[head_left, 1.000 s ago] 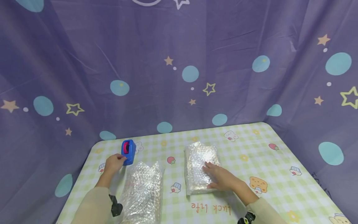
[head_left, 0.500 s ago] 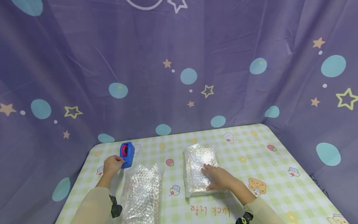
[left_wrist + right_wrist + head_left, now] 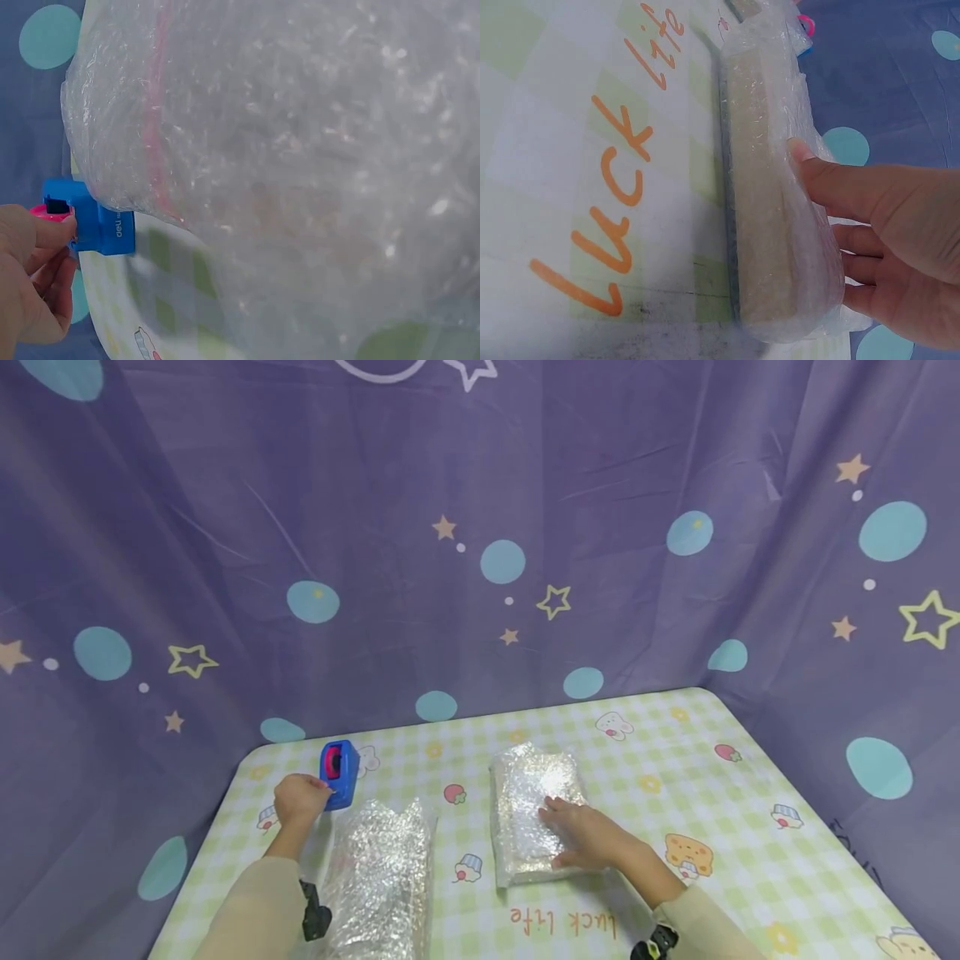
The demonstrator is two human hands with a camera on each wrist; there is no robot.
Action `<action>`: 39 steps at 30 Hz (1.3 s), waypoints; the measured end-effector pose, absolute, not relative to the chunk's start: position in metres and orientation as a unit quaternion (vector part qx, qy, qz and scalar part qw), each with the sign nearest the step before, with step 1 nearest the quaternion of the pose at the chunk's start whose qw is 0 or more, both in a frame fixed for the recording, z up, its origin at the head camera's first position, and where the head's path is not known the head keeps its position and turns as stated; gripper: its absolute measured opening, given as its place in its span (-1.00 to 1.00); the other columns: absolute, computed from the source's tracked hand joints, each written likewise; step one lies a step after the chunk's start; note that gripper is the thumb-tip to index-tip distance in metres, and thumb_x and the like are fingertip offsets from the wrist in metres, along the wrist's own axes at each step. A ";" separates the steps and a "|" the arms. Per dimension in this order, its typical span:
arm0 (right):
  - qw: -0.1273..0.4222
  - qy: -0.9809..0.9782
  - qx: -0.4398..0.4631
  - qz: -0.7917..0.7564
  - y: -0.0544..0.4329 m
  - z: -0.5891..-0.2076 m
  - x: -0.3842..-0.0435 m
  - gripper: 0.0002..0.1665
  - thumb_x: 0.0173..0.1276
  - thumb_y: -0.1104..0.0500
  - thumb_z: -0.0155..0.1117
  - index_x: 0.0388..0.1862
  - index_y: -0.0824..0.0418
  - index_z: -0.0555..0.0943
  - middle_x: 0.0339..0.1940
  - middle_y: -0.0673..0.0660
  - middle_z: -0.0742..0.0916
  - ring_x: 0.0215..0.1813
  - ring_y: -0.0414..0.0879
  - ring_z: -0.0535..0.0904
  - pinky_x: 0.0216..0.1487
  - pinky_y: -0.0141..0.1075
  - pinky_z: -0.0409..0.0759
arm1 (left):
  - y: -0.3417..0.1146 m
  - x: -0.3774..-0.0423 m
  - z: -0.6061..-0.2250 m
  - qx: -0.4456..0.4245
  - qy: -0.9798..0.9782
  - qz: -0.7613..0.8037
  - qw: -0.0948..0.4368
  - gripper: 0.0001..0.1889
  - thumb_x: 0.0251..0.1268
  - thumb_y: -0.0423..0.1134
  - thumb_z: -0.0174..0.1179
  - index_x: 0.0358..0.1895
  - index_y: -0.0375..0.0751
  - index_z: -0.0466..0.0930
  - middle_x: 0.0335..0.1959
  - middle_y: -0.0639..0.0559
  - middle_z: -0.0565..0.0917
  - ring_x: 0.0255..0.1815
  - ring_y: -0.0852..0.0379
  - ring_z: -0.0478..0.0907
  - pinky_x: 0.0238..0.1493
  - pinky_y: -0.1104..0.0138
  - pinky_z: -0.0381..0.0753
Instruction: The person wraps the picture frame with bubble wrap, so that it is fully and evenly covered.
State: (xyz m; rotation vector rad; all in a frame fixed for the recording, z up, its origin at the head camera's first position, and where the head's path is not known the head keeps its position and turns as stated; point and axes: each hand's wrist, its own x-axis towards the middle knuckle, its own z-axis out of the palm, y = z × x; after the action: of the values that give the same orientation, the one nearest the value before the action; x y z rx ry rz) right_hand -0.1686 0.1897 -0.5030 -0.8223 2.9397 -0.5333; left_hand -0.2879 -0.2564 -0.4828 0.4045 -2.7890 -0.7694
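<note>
At the far left of the table, a blue tape dispenser with a pink core stands upright. My left hand is at its near end, thumb and fingertips pinching at the tape's cutting edge; the strip itself barely shows. In the left wrist view, the left hand has its thumb against the dispenser, other fingers curled below. My right hand rests with spread fingers on a flat bubble-wrapped package. The right wrist view shows the thumb of this hand on the wrapped package's edge.
A second, longer bubble-wrapped bundle lies beside my left forearm and fills much of the left wrist view. Green checked cloth covers the table. A purple curtain hangs right behind the table's far edge and along its sides.
The head view has shifted slightly. Both hands keep nearly the same places, the left at the tape dispenser and the right on the wrapped package.
</note>
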 end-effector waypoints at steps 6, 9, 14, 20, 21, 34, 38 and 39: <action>0.024 0.949 -0.261 -0.174 0.190 -0.502 -0.168 -0.07 -0.03 -0.02 0.51 0.29 0.36 0.42 0.39 0.39 0.43 0.40 0.26 0.39 0.40 0.08 0.36 | -0.255 -0.288 -0.482 0.131 -0.947 -0.264 0.124 -0.84 -0.02 -0.33 0.33 -0.45 -0.42 0.69 -0.31 -0.34 0.73 -0.23 -0.31 0.63 -0.12 -0.05 0.60; 0.025 0.949 -0.260 -0.175 0.190 -0.503 -0.168 -0.07 -0.03 -0.02 0.51 0.30 0.35 0.42 0.39 0.38 0.43 0.40 0.26 0.38 0.40 0.08 0.36 | -0.256 -0.288 -0.480 0.122 -0.948 -0.267 0.122 -0.85 -0.06 -0.35 0.35 -0.47 -0.42 0.67 -0.36 -0.33 0.72 -0.27 -0.29 0.63 -0.12 -0.05 0.60; 0.026 0.947 -0.261 -0.185 0.190 -0.505 -0.169 -0.07 -0.03 0.00 0.52 0.29 0.36 0.43 0.38 0.39 0.44 0.40 0.26 0.38 0.40 0.09 0.35 | -0.256 -0.289 -0.472 0.108 -0.953 -0.270 0.087 -0.86 -0.14 -0.35 0.29 -0.50 -0.40 0.64 -0.42 -0.31 0.70 -0.30 -0.24 0.61 -0.16 0.00 0.63; 0.023 0.948 -0.260 -0.185 0.190 -0.506 -0.168 -0.08 -0.03 -0.01 0.51 0.29 0.34 0.43 0.39 0.37 0.44 0.40 0.25 0.38 0.41 0.08 0.35 | -0.252 -0.290 -0.462 0.150 -0.946 -0.278 0.073 -0.63 0.05 -0.15 0.17 -0.33 -0.49 0.67 -0.27 -0.35 0.72 -0.19 -0.29 0.60 -0.22 0.13 0.57; 0.023 0.948 -0.260 -0.184 0.190 -0.505 -0.168 -0.08 -0.03 -0.02 0.51 0.29 0.34 0.43 0.39 0.37 0.44 0.40 0.25 0.38 0.41 0.07 0.35 | -0.251 -0.291 -0.461 0.167 -0.938 -0.295 0.069 -0.61 0.09 -0.13 0.16 -0.32 -0.51 0.67 -0.32 -0.34 0.73 -0.22 -0.28 0.62 -0.27 0.18 0.57; 0.020 0.947 -0.262 -0.185 0.190 -0.512 -0.172 -0.07 -0.03 -0.04 0.50 0.30 0.33 0.43 0.40 0.36 0.43 0.42 0.23 0.37 0.41 0.06 0.35 | -0.255 -0.299 -0.472 0.299 -0.754 -0.584 0.015 -0.44 0.13 -0.35 0.18 0.14 -0.68 0.30 -0.16 -0.23 0.40 -0.41 0.12 0.49 -0.36 0.33 0.76; 0.018 0.947 -0.258 -0.192 0.191 -0.513 -0.172 -0.08 -0.03 -0.04 0.51 0.30 0.32 0.43 0.41 0.35 0.43 0.43 0.23 0.36 0.42 0.06 0.34 | -0.259 -0.296 -0.473 0.297 -0.724 -0.622 0.013 -0.66 0.08 -0.36 0.25 -0.12 -0.49 0.42 -0.30 -0.11 0.37 -0.28 0.06 0.40 -0.27 0.31 0.77; 0.017 0.946 -0.258 -0.193 0.191 -0.513 -0.172 -0.08 -0.03 -0.04 0.51 0.29 0.32 0.44 0.40 0.34 0.43 0.43 0.23 0.36 0.42 0.06 0.34 | -0.261 -0.295 -0.473 0.292 -0.712 -0.639 0.010 -0.76 0.08 -0.38 0.25 -0.22 -0.43 0.46 -0.38 -0.08 0.38 -0.34 0.09 0.38 -0.24 0.30 0.77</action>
State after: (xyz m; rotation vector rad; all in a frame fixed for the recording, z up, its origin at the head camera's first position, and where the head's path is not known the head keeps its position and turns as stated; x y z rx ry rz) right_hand -0.1722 0.1909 -0.5130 -0.8026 2.9423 -0.5999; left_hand -0.2947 -0.2613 -0.4725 0.9126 -2.2225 -1.9940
